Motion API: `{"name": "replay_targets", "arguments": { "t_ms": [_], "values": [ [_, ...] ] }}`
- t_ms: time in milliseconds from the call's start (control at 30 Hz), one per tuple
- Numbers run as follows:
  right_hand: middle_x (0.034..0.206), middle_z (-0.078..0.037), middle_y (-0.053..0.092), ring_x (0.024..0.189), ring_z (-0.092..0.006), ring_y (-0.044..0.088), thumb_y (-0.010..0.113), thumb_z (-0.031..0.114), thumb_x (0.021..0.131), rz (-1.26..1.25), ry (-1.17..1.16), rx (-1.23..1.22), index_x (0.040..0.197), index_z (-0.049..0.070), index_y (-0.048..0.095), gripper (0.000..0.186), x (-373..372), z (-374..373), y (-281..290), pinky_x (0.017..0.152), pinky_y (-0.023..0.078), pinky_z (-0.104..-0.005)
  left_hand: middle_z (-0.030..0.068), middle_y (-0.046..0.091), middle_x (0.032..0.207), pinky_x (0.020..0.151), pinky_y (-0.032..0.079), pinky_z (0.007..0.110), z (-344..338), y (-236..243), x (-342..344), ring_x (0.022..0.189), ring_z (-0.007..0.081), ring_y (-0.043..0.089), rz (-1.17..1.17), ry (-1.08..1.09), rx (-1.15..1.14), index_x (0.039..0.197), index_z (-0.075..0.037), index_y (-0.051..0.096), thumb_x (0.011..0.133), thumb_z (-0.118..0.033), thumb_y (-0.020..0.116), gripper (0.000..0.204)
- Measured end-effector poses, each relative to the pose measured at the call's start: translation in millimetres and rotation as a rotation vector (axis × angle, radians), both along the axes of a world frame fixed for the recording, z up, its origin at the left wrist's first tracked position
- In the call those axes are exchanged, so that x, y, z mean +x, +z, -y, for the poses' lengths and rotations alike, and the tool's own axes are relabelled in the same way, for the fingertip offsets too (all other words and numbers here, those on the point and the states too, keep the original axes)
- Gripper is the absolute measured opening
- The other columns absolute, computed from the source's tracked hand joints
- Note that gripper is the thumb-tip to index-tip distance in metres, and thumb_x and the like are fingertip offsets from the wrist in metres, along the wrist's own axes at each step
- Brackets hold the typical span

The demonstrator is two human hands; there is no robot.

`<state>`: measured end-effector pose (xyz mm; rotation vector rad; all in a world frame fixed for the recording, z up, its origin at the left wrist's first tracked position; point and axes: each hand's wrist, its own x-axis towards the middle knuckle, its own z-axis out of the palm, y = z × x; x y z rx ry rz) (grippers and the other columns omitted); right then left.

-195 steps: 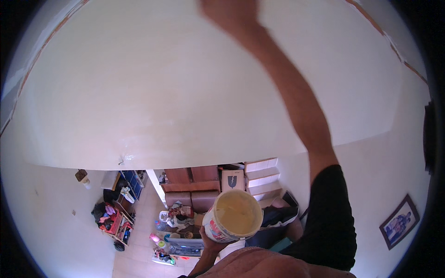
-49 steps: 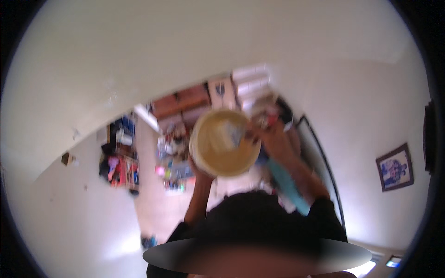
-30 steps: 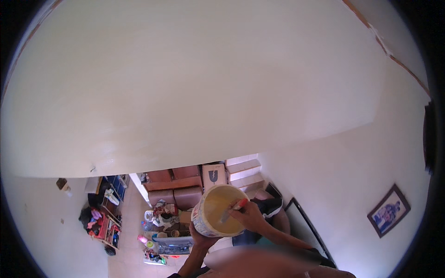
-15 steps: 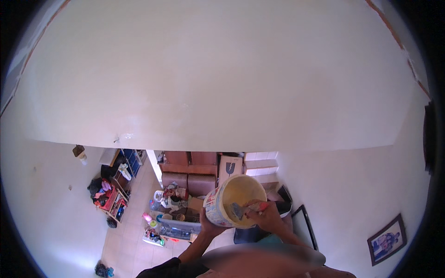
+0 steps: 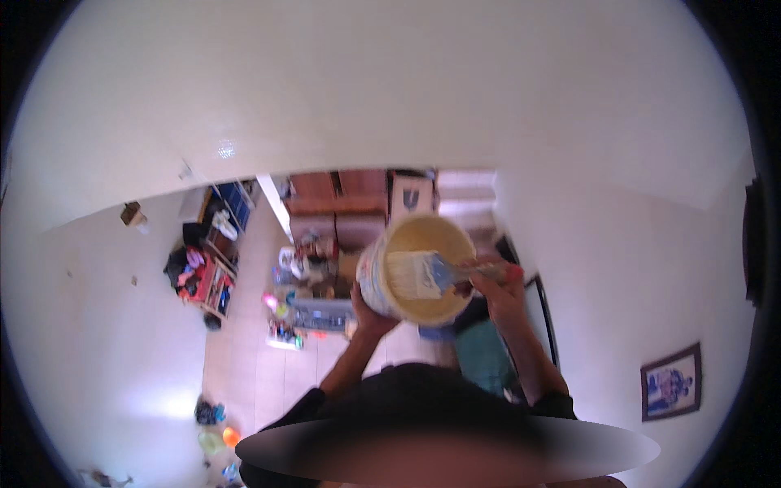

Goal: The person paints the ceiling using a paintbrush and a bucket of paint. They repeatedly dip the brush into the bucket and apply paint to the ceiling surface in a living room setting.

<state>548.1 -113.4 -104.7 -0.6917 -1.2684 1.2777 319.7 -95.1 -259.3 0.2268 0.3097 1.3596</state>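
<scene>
Paintbrush (image 5: 440,274) was pinched in the right hand (image 5: 502,295), bucket (image 5: 374,281) cradled by the left hand (image 5: 373,316); loading, I judged, and lifting clear wanted steadiness.

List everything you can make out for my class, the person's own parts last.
Round plastic bucket: 1, off-white, centre
Flat bristle paintbrush: 1, white, blue-grey and red, over bucket's mouth
Plain front wall: 1, pale, top
Framed photograph: 1, dark-edged, right
Wooden cabinet: 1, reddish-brown, back
Padded sofa: 1, brown, in front of cabinet
Cardboard box: 1, tan, right of cabinet
Cloth-heaped rack: 1, red, left
Round object: 1, orange, lower left
Small clutter: uncountable, mixed, left of bucket
Left hand: 1, bare, around bucket's left side
Right hand: 1, bare, on brush handle
</scene>
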Motion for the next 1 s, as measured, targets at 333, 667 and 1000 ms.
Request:
{"name": "replay_targets", "arguments": {
  "t_ms": [333,667,1000],
  "values": [
    [0.088,-0.011,0.071,0.078,-0.0165,0.068,0.065,0.01,0.094,-0.167,-0.122,0.91,0.108,-0.004,0.065,0.02,-74.3,-84.3,244.4,0.071,0.056,-0.0314,0.012,0.035,0.157,0.113,0.026,0.063,4.7,3.0,-13.3,0.142,0.0389,0.034,0.211,-0.154,0.19,0.153,-0.023,0.034,0.086,-0.076,0.023,0.086],
    [0.067,-0.001,0.064,0.061,-0.006,0.057,0.069,0.014,0.092,0.153,-0.595,1.328,0.088,0.002,0.069,0.013,-179.9,-128.0,402.6,0.054,0.049,-0.0236,0.0106,0.036,0.156,0.112,0.027,0.063,15.4,7.9,-19.3,0.142,0.0381,0.035,0.206,-0.119,0.203,0.152,-0.023,0.036,0.084,-0.074,0.031,0.085],
    [0.081,-0.009,0.073,0.072,-0.0153,0.07,0.068,0.018,0.092,0.067,-0.968,1.261,0.101,-0.003,0.073,0.023,63.1,-133.6,402.8,0.067,0.057,-0.0287,0.0108,0.038,0.154,0.112,0.027,0.064,12.5,0.7,-24.6,0.141,0.0373,0.036,0.191,-0.133,0.2,0.151,-0.023,0.037,0.084,-0.074,0.034,0.084]
  ]
}}
